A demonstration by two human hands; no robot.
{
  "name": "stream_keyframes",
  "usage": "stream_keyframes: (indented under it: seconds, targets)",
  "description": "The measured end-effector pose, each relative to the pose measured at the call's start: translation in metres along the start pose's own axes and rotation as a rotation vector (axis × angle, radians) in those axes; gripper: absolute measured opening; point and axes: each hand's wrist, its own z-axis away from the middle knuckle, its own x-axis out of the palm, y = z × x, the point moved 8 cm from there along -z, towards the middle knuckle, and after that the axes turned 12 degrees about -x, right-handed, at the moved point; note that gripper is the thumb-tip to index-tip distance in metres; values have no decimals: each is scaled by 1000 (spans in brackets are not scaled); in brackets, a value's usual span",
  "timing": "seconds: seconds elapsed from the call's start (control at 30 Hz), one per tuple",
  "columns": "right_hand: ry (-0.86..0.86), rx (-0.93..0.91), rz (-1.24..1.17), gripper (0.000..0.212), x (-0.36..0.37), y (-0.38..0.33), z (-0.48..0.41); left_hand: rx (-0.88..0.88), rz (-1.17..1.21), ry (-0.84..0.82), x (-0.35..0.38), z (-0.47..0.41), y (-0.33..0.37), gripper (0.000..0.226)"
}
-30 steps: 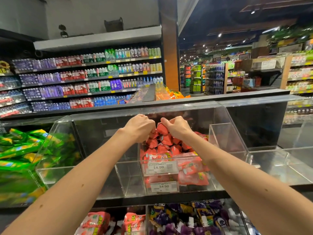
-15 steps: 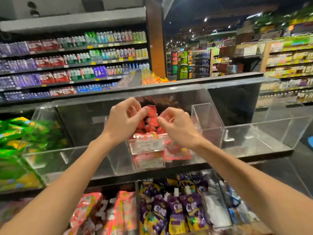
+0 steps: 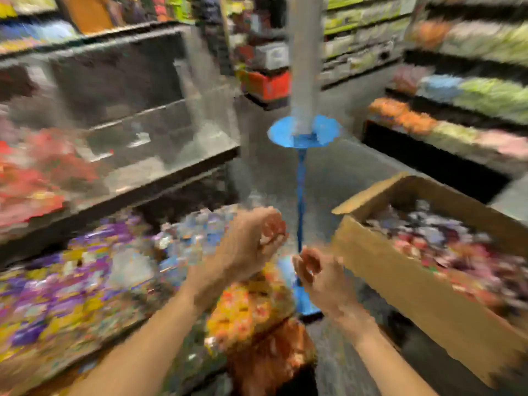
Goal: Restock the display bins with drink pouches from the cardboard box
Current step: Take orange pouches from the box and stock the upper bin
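Right hand (image 3: 320, 277) withdrew; cardboard box (image 3: 400, 281) beside it.

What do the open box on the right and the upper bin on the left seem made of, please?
Box: matte brown cardboard, judging by its plain colour and folded flap. Bin: clear glossy plastic, probably acrylic; its see-through walls catch light, despite blur.
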Motion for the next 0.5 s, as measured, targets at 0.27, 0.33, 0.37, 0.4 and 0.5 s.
stream_keyframes:
  seconds: [0.27,0.33,0.37,0.4,0.5]
  targets:
    - [83,627,213,9,-173,214,97,41,-15,-623,295,-64,87,6]
    - [103,728,253,8,-200,243,114,33,-52,-725,351,-75,89,10]
    - [112,765,269,8,-211,255,120,38,-68,-768,376,-81,90,10]
    - [117,804,280,9,-221,267,125,43,-71,-803,403,-88,90,10]
    - [172,894,302,9,-248,304,128,-84,15,-857,467,-119,90,10]
